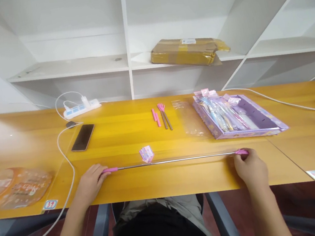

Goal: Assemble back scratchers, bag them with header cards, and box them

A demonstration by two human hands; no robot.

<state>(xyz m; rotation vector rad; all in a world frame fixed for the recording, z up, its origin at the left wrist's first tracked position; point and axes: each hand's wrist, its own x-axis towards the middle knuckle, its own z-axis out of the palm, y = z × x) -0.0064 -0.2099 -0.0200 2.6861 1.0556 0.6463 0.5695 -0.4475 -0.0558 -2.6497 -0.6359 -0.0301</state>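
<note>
A telescopic back scratcher (177, 160) with a thin metal rod is stretched out sideways, low over the front of the table. My left hand (91, 180) is closed on its pink handle at the left end. At the other end, the fingers of my right hand (251, 165) grip the pink claw head. Just behind the rod lie small printed cards (146, 154). Farther back are two pink handle pieces (156, 117) beside two metal rods with pink claw heads (164, 115), which lie close together.
A purple box (249, 133) holds several bagged items, with a clear plastic bag (190, 117) beside it. To the left are a phone (83, 137), a power strip (82, 108), a white cable (70, 164) and an orange-tinted plastic package (18, 186). A taped carton (185, 50) rests on the shelf.
</note>
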